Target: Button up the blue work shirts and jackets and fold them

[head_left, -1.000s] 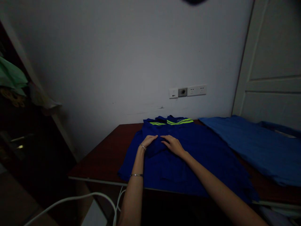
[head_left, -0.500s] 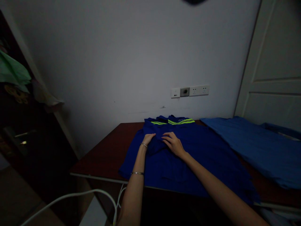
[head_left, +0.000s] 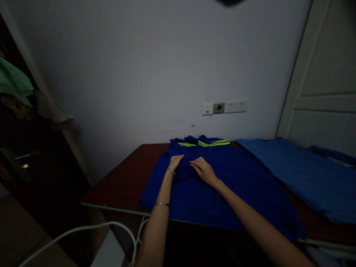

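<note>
A dark blue shirt [head_left: 244, 178] with neon yellow stripes lies spread over the table, its collar end toward the wall and its near part reaching the front edge. Near its middle my left hand [head_left: 175, 162] is closed on a raised bit of the fabric; two thin bracelets circle that arm. Close by on the right, my right hand [head_left: 203, 169] has thumb and fingertips pinched together at the same cloth. Folds bunch up between and under the hands. The left fingertips are partly hidden by the hand.
A lighter blue garment [head_left: 294, 170] lies on the right of the dark red table [head_left: 122, 185]. Sockets [head_left: 224, 107] are on the wall behind. A white cable [head_left: 91, 225] loops at lower left, near a dark door [head_left: 33, 178] with hanging cloth.
The fingers of my right hand have come from spread to pinched together at the shirt. My left hand has risen slightly. The view has shifted a little.
</note>
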Demonstrator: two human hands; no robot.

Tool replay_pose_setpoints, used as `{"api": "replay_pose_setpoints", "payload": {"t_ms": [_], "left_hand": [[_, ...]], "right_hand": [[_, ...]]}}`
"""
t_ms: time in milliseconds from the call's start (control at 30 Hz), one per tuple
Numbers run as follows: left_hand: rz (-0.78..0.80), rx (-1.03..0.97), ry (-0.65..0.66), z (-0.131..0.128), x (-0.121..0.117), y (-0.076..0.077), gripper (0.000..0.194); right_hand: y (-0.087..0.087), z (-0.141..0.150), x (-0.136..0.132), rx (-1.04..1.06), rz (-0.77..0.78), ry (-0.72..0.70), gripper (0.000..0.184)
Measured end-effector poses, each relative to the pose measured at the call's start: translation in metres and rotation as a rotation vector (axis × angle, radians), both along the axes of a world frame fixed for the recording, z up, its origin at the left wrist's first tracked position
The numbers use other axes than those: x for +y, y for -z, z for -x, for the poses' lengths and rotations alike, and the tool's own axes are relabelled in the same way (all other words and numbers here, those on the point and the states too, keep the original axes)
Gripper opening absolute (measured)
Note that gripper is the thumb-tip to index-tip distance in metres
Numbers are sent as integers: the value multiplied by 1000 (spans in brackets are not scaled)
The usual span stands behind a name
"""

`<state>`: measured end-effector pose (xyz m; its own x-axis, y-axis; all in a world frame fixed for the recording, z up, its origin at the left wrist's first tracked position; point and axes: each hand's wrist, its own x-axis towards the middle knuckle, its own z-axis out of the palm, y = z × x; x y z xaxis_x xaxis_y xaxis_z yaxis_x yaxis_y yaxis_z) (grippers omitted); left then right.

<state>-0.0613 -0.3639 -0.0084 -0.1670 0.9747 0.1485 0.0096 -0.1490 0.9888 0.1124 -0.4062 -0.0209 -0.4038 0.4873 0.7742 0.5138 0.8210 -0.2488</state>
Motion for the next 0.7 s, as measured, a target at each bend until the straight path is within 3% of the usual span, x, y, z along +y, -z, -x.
{"api": "replay_pose_setpoints", "payload": {"t_ms": [200, 400, 700], "left_hand": [[14, -45, 69, -5, -2, 0, 14], [9, 8, 168, -5, -4, 3, 28], [-48, 76, 191, -3, 2, 7, 32]], "right_hand": [[4, 0, 6, 107, 72, 24, 20], [6, -2, 8, 129, 59, 96, 19], [6, -3, 7, 87, 24, 175, 19]]}}
